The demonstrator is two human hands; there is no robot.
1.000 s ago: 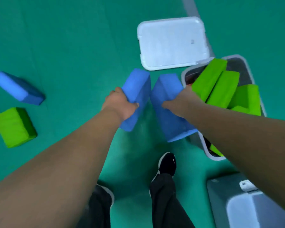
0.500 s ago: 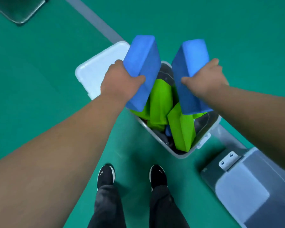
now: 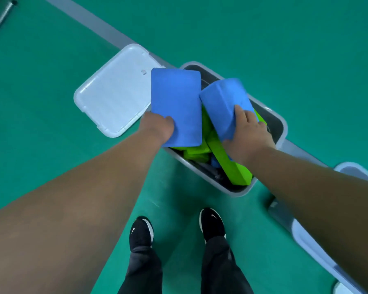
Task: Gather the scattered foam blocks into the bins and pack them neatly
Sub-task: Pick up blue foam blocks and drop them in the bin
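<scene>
Landmark: open grey plastic bin (image 3: 273, 122), standing on green floor (image 3: 51, 102).

1. Flat blue rectangular foam block (image 3: 176, 102). Held broad face up above the near-left rim of the bin. Gripped at its near end by the left hand (image 3: 157, 128), thumb on top, fingers hidden beneath.
2. Second blue foam block (image 3: 223, 100). Held tilted above the middle of the bin, touching or just beside item 1; cannot tell which. Clasped by the right hand (image 3: 249, 134), fingers curled over its upper face.
3. Bright green foam blocks (image 3: 236, 170), several. Inside the bin, leaning at mixed angles, not squared. Small patch of further blue foam among them, near the bin's front.
4. White plastic lid (image 3: 113, 94). Flat on the floor, just left of the bin.
5. Second pale bin (image 3: 302, 236). Right of the landmark bin, partly behind the right forearm; contents not visible.
6. Black shoes (image 3: 141, 234). In front of the bin.

Status, judged: partway. Green blocks gathered but jumbled. Both blue blocks over the bin, not yet released. Left to do: lower both in, straighten the stack, probably refit the lid. No loose blocks in view around the bin; beyond the frame, unknown.
</scene>
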